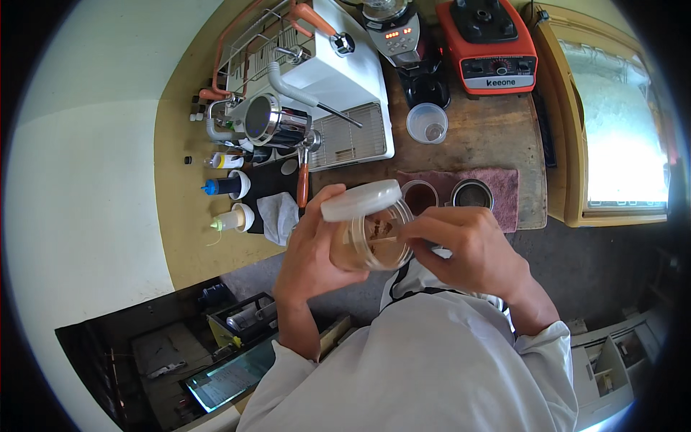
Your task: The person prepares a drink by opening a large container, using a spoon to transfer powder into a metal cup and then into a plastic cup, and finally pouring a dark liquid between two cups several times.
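Note:
My left hand (318, 254) holds a clear jar (351, 243) tilted on its side, its mouth turned to the right. Light brown powder (380, 229) with darker clumps shows inside it. The white lid (361, 201) rests against the jar's upper rim, under my left fingertips. At the mouth, the fingers of my right hand (464, 243) are pinched on what looks like a thin pale utensil that reaches into the jar; most of it is hidden. Just beyond the hands, a cup of dark brown liquid (420, 198) and a metal-rimmed round vessel (472, 194) stand on a pinkish cloth (506, 200).
A white espresso machine (345, 70) with a wooden-handled portafilter (304, 178) occupies the counter's left. Behind are a coffee grinder (399, 40), a plastic cup (427, 123) and a red blender base (490, 48). An ice-filled chest (621, 129) stands right; squeeze bottles (232, 221) stand left.

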The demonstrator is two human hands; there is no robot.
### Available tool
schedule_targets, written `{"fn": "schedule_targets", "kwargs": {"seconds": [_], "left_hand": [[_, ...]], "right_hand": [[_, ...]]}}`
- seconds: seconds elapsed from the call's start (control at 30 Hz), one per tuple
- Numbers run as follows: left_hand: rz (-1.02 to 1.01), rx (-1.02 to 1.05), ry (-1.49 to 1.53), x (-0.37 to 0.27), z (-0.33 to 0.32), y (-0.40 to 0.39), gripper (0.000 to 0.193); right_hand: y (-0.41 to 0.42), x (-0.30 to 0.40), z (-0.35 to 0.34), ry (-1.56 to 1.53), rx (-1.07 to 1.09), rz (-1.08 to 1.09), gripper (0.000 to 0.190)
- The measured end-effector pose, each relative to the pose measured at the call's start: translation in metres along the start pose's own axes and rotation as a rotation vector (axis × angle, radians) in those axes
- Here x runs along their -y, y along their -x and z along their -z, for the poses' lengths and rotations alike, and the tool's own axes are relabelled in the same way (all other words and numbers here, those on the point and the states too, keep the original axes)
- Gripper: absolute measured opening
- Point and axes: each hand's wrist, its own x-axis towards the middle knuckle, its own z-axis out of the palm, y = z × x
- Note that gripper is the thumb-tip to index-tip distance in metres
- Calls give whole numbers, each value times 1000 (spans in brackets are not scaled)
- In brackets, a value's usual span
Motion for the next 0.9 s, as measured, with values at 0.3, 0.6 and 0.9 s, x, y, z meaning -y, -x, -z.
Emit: {"fn": "schedule_targets", "kwargs": {"seconds": [0.3,0.6,0.9], "left_hand": [[54,67,65,28,7,0,95],[62,148,56,34,17,16,93],[-6,182,0,44,11,11,95]], "right_hand": [[-6,1,-8,-58,-70,-181,25],[-10,17,-29,230,-43,-103,22],[5,26,-43,90,-128,-306,20]]}}
